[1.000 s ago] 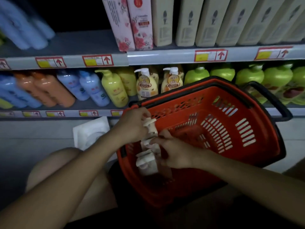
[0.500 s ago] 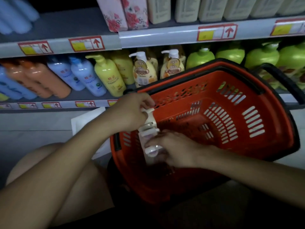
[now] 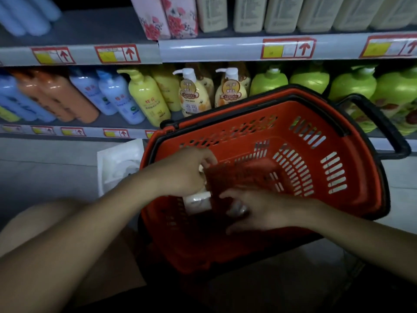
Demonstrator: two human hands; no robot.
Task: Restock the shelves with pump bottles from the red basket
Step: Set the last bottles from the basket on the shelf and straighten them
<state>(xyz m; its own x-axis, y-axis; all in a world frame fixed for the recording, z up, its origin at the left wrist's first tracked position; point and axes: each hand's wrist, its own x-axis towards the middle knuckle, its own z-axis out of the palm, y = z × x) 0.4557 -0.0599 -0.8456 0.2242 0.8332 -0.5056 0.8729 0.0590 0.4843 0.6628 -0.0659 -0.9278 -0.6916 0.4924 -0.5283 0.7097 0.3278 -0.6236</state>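
Observation:
The red basket point(image 3: 358, 184) sits tilted in front of me, below the lower shelf point(image 3: 94, 132). My left hand point(image 3: 182, 171) is inside the basket at its left wall, closed around the top of a pale pump bottle point(image 3: 198, 201) whose body hangs below my fingers. To its right, my right hand point(image 3: 261, 210) lies low in the basket with fingers spread over a second pale bottle point(image 3: 237, 210), mostly hidden under them. On the lower shelf stand two similar cream pump bottles point(image 3: 191, 93).
The lower shelf holds blue, orange and yellow bottles point(image 3: 144, 96) at left and green bottles point(image 3: 352, 84) at right, behind the basket's black handle point(image 3: 388, 129). Boxes fill the upper shelf point(image 3: 225, 50). A white pack point(image 3: 117, 163) lies on the floor by my knee point(image 3: 45, 224).
My right hand has let go of the bottle my left hand holds and moved right, spreading over another bottle. My left hand sank a little into the basket.

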